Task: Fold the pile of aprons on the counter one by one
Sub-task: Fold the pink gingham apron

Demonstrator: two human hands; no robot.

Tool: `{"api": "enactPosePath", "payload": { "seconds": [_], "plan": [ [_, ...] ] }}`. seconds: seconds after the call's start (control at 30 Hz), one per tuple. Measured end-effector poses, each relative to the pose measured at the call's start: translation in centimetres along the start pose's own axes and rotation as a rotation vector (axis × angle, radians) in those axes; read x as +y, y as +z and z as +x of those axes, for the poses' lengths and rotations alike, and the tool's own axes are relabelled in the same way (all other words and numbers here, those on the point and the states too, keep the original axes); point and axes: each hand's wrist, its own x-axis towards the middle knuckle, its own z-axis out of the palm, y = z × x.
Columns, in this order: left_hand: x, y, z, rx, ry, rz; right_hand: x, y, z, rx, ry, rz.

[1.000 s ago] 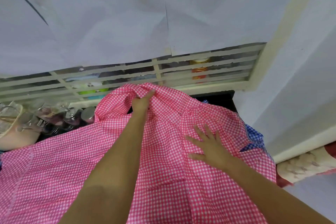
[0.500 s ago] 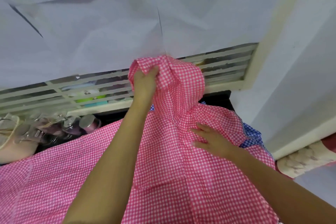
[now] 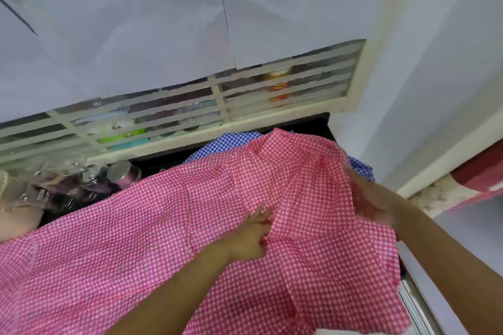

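Well to the left of my left hand, a clutter of glass jars (image 3: 68, 182) stands at the back of the dark surface (image 3: 168, 159), one of them with a round metal lid. They are blurred, and I cannot tell what they hold. Beyond both hands runs a cream window grille (image 3: 217, 106) of flat slats, its upper part covered by creased white paper sheets (image 3: 136, 35). Through the slats I make out green and teal shapes and, further right, an orange jar (image 3: 277, 84), all cut up by the bars.

The pink gingham apron (image 3: 136, 226) lies spread over nearly the whole surface. It is thin, small-checked cloth rumpled into soft ridges, and its left and near edges run out of frame. My left hand (image 3: 251, 235) rests on its middle, fingers reaching forward to the edge of a folded-over flap; I cannot tell whether they pinch that edge or only touch it. Beyond that hand a blue gingham apron (image 3: 226, 144) peeks out from under the pink one, mostly hidden. My right hand (image 3: 373, 198) is blurred. It lies on the right part of the flap with its fingers straight, holding nothing. To its right rises a pale wall (image 3: 435, 90), and low against it sits a red and white thing (image 3: 479, 174), cut off by the frame, that I cannot identify.
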Motion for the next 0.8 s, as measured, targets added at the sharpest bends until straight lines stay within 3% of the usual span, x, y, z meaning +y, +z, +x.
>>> {"api": "enactPosePath", "payload": {
  "seconds": [0.07,0.13,0.2,0.27,0.33,0.37,0.43,0.53,0.63,0.7,0.8],
  "plan": [
    [0.1,0.0,0.3,0.000,0.005,-0.102,0.5,0.1,-0.4,0.006,-0.131,0.018],
    [1.0,-0.5,0.5,-0.014,0.007,-0.171,1.2,0.9,-0.6,0.110,-0.241,-0.233],
    [2.0,-1.4,0.7,-0.018,-0.015,-0.269,1.3,2.0,-0.8,0.336,-0.347,-0.552],
    [3.0,-2.6,0.8,-0.029,-0.037,-0.447,0.9,3.3,-1.5,0.393,-0.427,-0.597],
    [3.9,-3.3,0.6,0.023,-0.046,-0.675,0.2,4.0,-3.3,0.240,-0.444,-0.402],
    [4.3,-3.2,0.7,0.137,-0.049,-0.763,-0.2,4.2,-4.5,0.114,-0.443,-0.285],
    [4.7,-2.7,0.6,0.396,-0.040,-0.894,-0.6,3.7,-6.9,-0.102,-0.450,-0.276],
    [4.8,-1.6,0.1,0.536,0.014,-0.770,0.0,1.3,-9.7,-0.197,-0.301,-0.603],
    [3.2,0.6,-0.7,0.289,0.167,-0.343,1.1,-0.9,-11.1,-0.174,0.003,-1.083],
    [2.3,2.1,-1.4,0.109,0.068,-0.140,2.5,-1.8,-10.3,-0.110,0.182,-1.376],
    [2.0,1.9,-1.6,0.262,0.060,-0.364,2.9,-1.6,-8.0,0.020,0.106,-1.434]
  ]
}}
